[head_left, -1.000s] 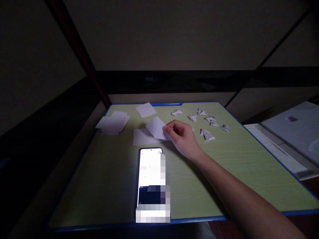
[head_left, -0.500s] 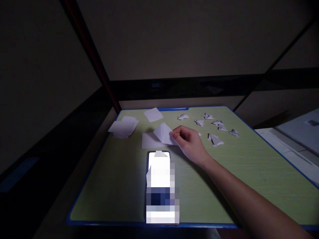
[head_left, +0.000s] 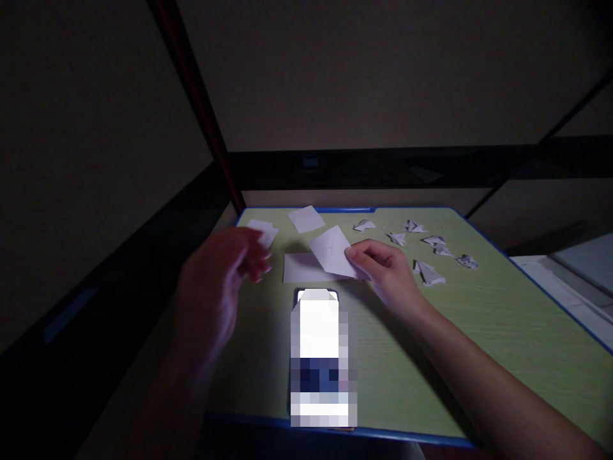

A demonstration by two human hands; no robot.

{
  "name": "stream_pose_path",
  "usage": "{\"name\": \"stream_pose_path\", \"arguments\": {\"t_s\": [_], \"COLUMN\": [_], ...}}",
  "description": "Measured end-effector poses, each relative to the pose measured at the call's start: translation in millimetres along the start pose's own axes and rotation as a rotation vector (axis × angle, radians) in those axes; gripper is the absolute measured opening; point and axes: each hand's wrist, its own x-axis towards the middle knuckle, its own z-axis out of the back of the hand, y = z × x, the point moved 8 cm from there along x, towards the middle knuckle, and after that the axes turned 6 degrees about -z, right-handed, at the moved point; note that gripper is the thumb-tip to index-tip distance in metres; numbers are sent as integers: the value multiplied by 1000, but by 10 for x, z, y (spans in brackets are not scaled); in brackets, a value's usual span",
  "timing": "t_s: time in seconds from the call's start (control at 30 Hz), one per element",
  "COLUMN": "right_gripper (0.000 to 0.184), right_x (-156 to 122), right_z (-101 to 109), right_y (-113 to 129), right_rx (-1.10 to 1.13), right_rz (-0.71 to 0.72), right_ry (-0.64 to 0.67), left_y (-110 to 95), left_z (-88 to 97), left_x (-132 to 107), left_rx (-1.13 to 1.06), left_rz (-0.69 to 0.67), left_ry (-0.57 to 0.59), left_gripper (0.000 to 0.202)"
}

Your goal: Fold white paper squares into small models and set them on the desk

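Glowing nearest the viewer, a phone [head_left: 319, 332] lies on the green table [head_left: 479, 358], much of it masked by blocks; to its left, the left hand [head_left: 218, 281] hangs raised, blurred, its fingers half curled and parted, with nothing to be seen in its grasp and its tips apart from the paper; on the other side, the right hand [head_left: 390, 271] is closed in a pinch, thumb in front and fingers behind, on the right-hand part of a creased paper [head_left: 332, 252]; this paper is held up just beyond the phone's top end, tilted, with a corner pointing away; under it in the view lies a flat rectangular sheet [head_left: 299, 268], though whether the two touch is hard to tell.

Folding seems to be the step in hand, the right hand steadying the creased paper; the next move appears to call for the left fingertips to meet its free edge, and for a pinch light enough not to crush the creases.

Farther off, a stack of paper [head_left: 263, 232] shows in part behind the left hand; a square sheet [head_left: 306, 219] lies near the table's far edge; several folded paper pieces [head_left: 431, 273] are scattered to the right; a dim wall [head_left: 383, 83] stands beyond.
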Motion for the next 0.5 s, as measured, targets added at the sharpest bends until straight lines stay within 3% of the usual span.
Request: {"name": "stream_pose_path", "arguments": {"t_s": [0.1, 0.2, 0.3, 0.43, 0.5], "right_gripper": [19, 16, 16, 17, 19], "right_x": [-16, -5, -7, -26, -32], "right_z": [20, 73, 72, 3, -28], "right_y": [-39, -114, -124, -90, -70], "right_rx": [7, 29, 78, 5, -8], "right_rz": [-13, -35, -21, -13, -2], "right_ry": [4, -6, 19, 42, 51], "left_y": [211, 367, 445, 549, 614], "left_z": [-545, -902, -1018, -904, -890], "left_x": [199, 247, 163, 94, 86], "left_rx": [124, 162, 170, 50, 19], "left_rz": [91, 106, 74, 102, 136], "left_ry": [203, 300, 339, 228, 236], "left_gripper": [33, 35, 25, 17, 17]}}
